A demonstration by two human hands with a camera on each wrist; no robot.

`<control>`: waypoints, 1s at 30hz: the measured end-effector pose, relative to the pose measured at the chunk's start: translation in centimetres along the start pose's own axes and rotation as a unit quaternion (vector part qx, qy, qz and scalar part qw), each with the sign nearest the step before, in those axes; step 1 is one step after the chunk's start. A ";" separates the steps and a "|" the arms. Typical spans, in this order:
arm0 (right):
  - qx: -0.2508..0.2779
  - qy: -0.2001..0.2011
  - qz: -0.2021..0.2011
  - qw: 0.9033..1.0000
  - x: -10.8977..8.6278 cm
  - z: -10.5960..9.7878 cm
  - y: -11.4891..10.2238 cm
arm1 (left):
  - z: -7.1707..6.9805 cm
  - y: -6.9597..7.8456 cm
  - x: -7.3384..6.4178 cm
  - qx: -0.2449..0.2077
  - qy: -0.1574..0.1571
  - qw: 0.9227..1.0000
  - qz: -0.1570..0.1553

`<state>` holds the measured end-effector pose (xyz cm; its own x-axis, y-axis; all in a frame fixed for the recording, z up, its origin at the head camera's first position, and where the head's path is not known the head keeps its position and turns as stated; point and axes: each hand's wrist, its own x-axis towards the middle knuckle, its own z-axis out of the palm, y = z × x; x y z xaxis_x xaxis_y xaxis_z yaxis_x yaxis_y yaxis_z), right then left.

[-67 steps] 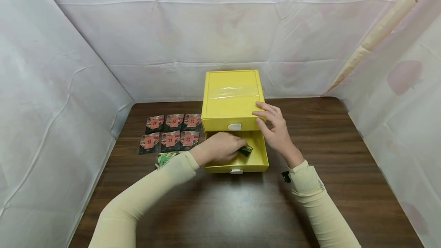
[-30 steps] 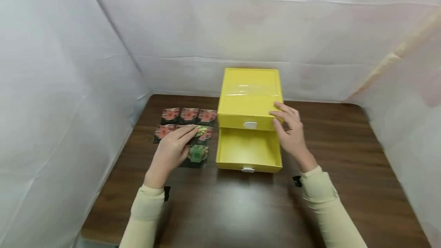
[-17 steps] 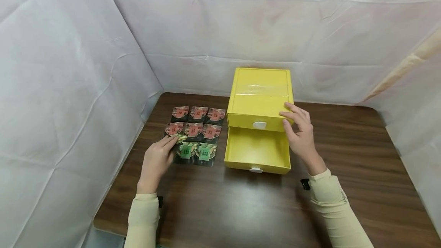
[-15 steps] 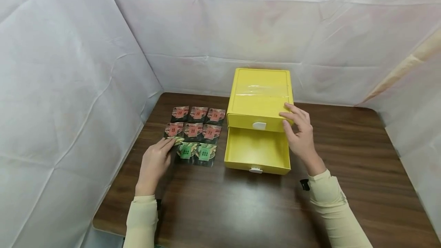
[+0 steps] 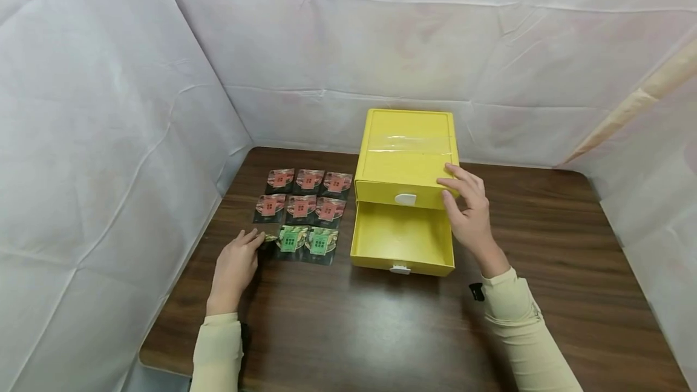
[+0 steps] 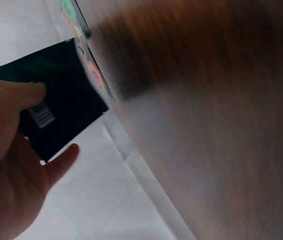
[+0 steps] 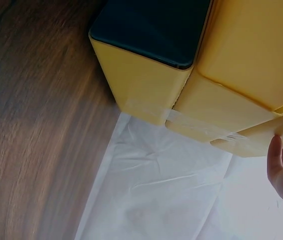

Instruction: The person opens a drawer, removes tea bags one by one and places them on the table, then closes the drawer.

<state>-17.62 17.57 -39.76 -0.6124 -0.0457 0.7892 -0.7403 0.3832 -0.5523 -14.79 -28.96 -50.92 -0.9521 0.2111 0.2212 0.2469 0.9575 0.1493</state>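
My left hand [image 5: 233,265] pinches a small green-fronted sachet [image 6: 61,100] between thumb and fingers; the left wrist view shows its dark back with a barcode. In the head view this sachet is seen nearly edge-on, just left of two flat green sachets [image 5: 293,239]. Behind them lie two rows of red-labelled sachets [image 5: 301,207]. My right hand [image 5: 471,216] rests with extended fingers on the front right corner of a yellow drawer box [image 5: 411,159]. The lower drawer [image 5: 403,235] is pulled out and nothing shows inside it.
Brown wood-grain table [image 5: 370,331] runs under everything, with a rounded left edge. White fabric walls [image 5: 381,47] close in the back and both sides. White tabs [image 5: 405,199] mark the drawer fronts, and clear tape crosses the box.
My left hand has left the drawer with a sachet, passed over the rows and come to the left of the green ones. My right hand stays on the box. The head view has shifted.
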 end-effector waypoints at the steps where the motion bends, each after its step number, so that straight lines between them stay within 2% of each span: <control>1: 0.000 0.001 0.000 1.000 0.0 0.0 0.1 | 0.0 0.0 0.0 0.004 -0.016 1.000 -0.005; 4: -0.002 0.003 0.001 1.000 0.0 0.1 0.3 | 0.0 0.1 0.1 0.014 -0.057 0.998 -0.020; 8: 0.001 0.007 0.002 1.000 0.1 0.1 0.4 | -0.1 0.0 0.2 0.008 -0.090 0.995 -0.037; 15: -0.002 0.016 0.000 1.000 -0.1 0.0 0.4 | 0.2 0.2 0.3 0.001 -0.105 0.993 -0.051; 19: -0.003 0.020 0.001 1.000 -0.3 -0.2 0.5 | 0.5 0.7 0.5 -0.015 -0.145 0.987 -0.063; 23: -0.002 0.014 0.002 1.000 -0.4 -0.1 0.5 | 0.6 0.8 0.4 -0.033 -0.184 0.978 -0.089; 26: -0.001 0.008 0.002 1.000 -0.4 0.0 0.5 | 0.6 0.8 0.2 -0.041 -0.196 0.974 -0.105; 30: 0.000 0.008 -0.001 1.000 -0.2 0.2 0.4 | 0.8 0.8 0.2 -0.049 -0.200 0.973 -0.108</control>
<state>-17.87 17.58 -40.15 -0.6069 -0.0310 0.7942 -0.7410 0.3836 -0.5512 -14.93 -28.03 -51.55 -0.9727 0.0853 -0.2156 0.0303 0.9687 0.2466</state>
